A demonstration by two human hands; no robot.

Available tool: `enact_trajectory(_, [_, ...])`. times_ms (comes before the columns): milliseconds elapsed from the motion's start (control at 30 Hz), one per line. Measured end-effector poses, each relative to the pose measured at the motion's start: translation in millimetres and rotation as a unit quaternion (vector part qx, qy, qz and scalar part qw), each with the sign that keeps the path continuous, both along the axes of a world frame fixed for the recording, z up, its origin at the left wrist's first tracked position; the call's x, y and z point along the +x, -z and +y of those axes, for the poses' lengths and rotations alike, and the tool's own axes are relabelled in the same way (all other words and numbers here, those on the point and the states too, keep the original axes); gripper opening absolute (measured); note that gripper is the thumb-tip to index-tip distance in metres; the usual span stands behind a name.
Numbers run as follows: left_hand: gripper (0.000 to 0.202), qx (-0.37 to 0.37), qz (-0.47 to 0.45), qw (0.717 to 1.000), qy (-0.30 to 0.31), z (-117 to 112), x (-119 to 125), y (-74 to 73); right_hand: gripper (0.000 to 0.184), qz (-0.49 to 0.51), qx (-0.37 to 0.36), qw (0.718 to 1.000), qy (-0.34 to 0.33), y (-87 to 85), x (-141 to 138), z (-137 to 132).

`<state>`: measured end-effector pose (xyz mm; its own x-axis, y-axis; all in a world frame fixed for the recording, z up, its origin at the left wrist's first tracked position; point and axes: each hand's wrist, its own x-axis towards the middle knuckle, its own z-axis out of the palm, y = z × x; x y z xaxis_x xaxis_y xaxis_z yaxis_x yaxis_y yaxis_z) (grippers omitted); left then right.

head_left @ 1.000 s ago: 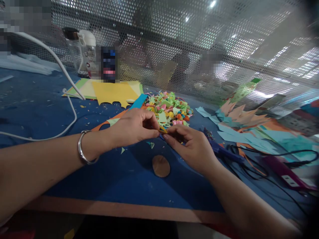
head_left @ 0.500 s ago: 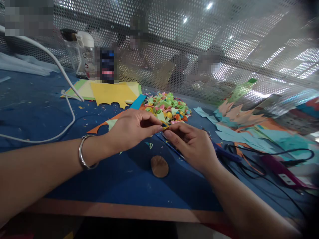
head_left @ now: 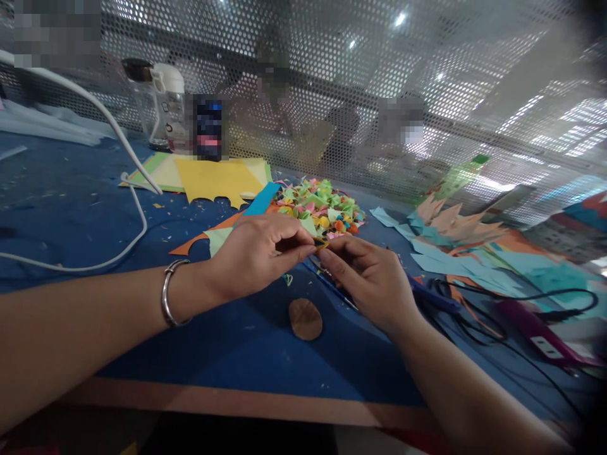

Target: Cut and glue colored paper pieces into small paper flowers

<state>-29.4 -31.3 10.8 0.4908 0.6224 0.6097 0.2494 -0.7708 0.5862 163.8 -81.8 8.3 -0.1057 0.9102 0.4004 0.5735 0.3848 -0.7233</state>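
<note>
My left hand (head_left: 258,253) and my right hand (head_left: 367,275) meet fingertip to fingertip above the blue table cover (head_left: 71,208). Both pinch a tiny yellow paper piece (head_left: 321,243) between them, and most of it is hidden by the fingers. A silver bangle (head_left: 168,302) circles my left wrist. Just behind my hands lies a heap of small folded coloured paper pieces (head_left: 322,208). A thin blue pen-like tool (head_left: 332,284) lies under my right hand. A round brown disc (head_left: 306,318) rests on the cover in front of my hands.
Yellow and green paper sheets (head_left: 213,177) lie at the back, beside a clear bottle (head_left: 159,104). A white cable (head_left: 128,234) curves across the left. Cut blue and orange paper scraps (head_left: 455,246), black cables (head_left: 521,297) and a purple tool (head_left: 540,332) crowd the right. A perforated metal screen (head_left: 379,76) backs the table.
Both hands have stayed joined on the small paper piece, with slight finger movement. The view shifted a little; nothing else moved.
</note>
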Motion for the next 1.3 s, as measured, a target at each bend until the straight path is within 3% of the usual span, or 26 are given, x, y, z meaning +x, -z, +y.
enact_trajectory(233, [0.009,0.069,0.008,0.997,-0.014,2.8,0.2,4.1,0.016,0.014,-0.002,1.000,-0.007,-0.2,-1.2,-0.3])
enact_trajectory(467, [0.014,0.199,0.043,0.979,0.008,1.7,-0.4,5.6,0.013,0.035,-0.020,0.999,0.005,1.7,-2.2,1.2])
enact_trajectory(667, [0.018,0.227,0.081,0.970,0.022,-1.3,-0.8,7.1,0.014,0.055,-0.030,0.998,-0.004,2.3,-4.5,1.8])
enact_trajectory(733, [0.015,0.191,0.064,0.979,0.018,-3.1,0.4,7.1,0.013,0.046,-0.026,0.999,0.003,3.0,-4.1,2.1])
enact_trajectory(833, [0.006,0.048,0.000,0.998,0.027,-4.0,2.4,5.1,0.011,0.024,-0.020,0.999,0.016,3.6,-3.2,2.4])
enact_trajectory(933, [0.009,-0.113,-0.051,0.991,0.047,0.3,3.7,3.7,0.008,0.007,-0.007,1.000,0.027,3.1,-2.7,2.5])
enact_trajectory(1000, [0.011,-0.177,-0.058,0.981,0.056,5.1,4.5,4.4,0.008,-0.002,-0.006,1.000,0.030,2.4,-2.4,2.5])
enact_trajectory(1133, [0.013,-0.248,-0.055,0.963,0.088,11.9,4.9,6.5,0.009,-0.019,0.002,0.999,0.030,1.5,-0.8,2.3])
enact_trajectory(1300, [0.015,-0.254,-0.034,0.959,0.122,13.1,1.8,3.1,0.009,-0.028,-0.014,0.999,0.018,1.4,0.6,1.3])
